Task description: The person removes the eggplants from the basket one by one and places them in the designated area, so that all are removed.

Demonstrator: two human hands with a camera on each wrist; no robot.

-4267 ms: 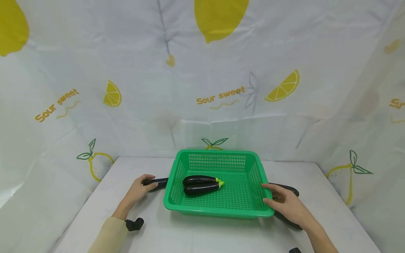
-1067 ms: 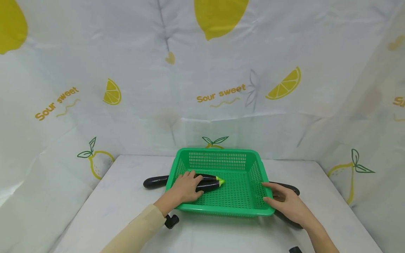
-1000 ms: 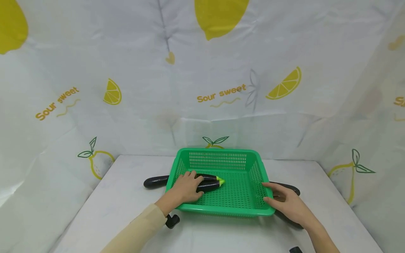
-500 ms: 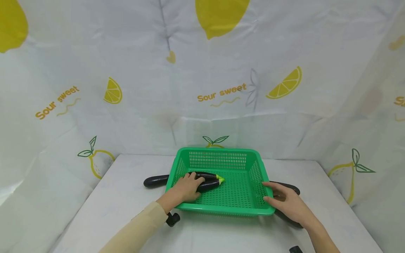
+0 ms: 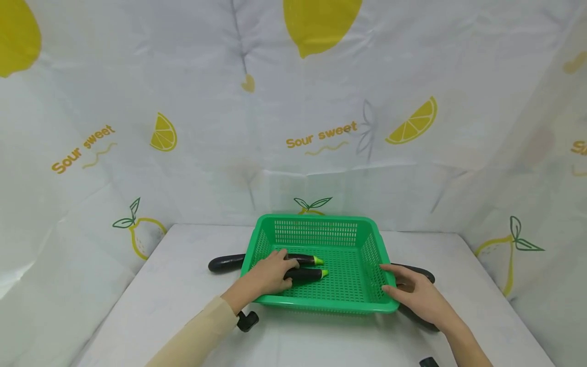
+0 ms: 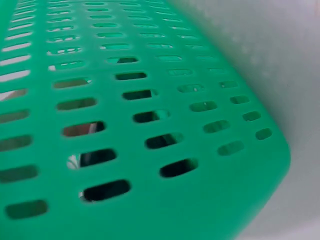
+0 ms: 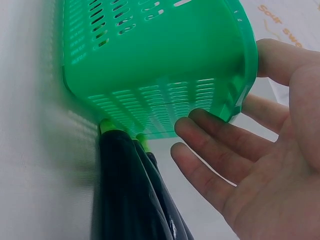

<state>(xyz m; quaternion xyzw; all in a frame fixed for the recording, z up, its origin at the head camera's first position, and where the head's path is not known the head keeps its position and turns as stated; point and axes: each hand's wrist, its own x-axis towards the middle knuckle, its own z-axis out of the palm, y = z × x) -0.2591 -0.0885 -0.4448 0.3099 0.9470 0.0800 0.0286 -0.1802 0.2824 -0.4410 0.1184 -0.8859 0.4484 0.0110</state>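
Note:
A green slotted basket (image 5: 321, 306) sits mid-table with two dark eggplants inside, green tips pointing right. My left hand (image 5: 270, 272) reaches over its left side and grips the nearer eggplant (image 5: 306, 274), thumb on the near side, fingers on the far side. The farther eggplant (image 5: 302, 259) lies just behind those fingers. In the left wrist view the basket wall (image 6: 150, 200) hides the hand; dark shapes show through its slots. My right hand (image 5: 417, 295) holds the basket's right rim, thumb and forefinger at the edge, other fingers spread outside in the right wrist view.
An eggplant (image 5: 226, 263) lies on the white table left of the basket. To the right, partly behind my right hand, are more eggplants (image 5: 419, 320), their green ends beside the basket in the right wrist view. A white lemon-print sheet (image 5: 206, 178) rises behind.
My left hand has moved from the eggplant outside on the left into the basket. The nearer eggplant has shifted toward me, apart from the farther one. The right hand stays on the rim.

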